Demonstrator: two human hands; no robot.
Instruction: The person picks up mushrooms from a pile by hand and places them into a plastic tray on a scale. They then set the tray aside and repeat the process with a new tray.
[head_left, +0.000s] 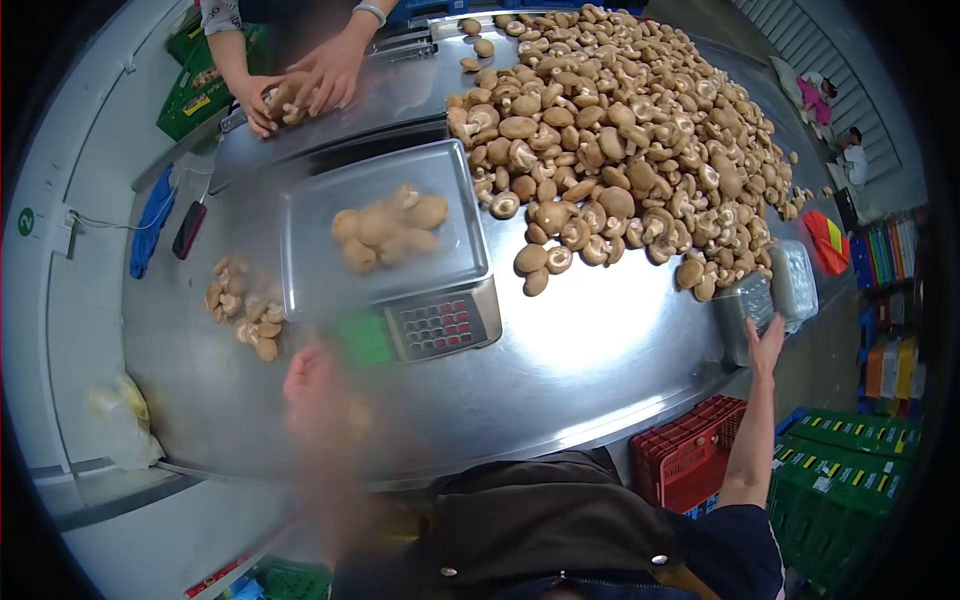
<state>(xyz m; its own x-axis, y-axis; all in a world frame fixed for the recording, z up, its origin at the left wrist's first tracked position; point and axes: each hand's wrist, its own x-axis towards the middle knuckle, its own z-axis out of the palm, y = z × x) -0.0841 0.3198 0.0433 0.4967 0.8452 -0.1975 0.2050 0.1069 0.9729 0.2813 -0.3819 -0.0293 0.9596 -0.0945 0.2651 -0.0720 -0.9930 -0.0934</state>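
Note:
My right hand (765, 348) reaches to the table's right edge, fingers stretched and apart, against the near side of some stacked plastic trays. One stack of trays (745, 305) looks dark and the other stack of trays (793, 280) is clear and whitish. Blurred by motion, my left hand (312, 385) is in front of the weighing scale (440, 325); its fingers are smeared. Several shiitake mushrooms (388, 230) lie on the scale's pan (310, 270). To the left of the scale is a small pile of mushrooms (243, 308).
A large heap of mushrooms (620, 150) covers the back right of the steel table (560, 400). Across from me, another person's hands (305, 85) hold mushrooms. A red crate (685, 455) and green crates (835, 490) stand below the right edge. A phone (188, 230) lies at left.

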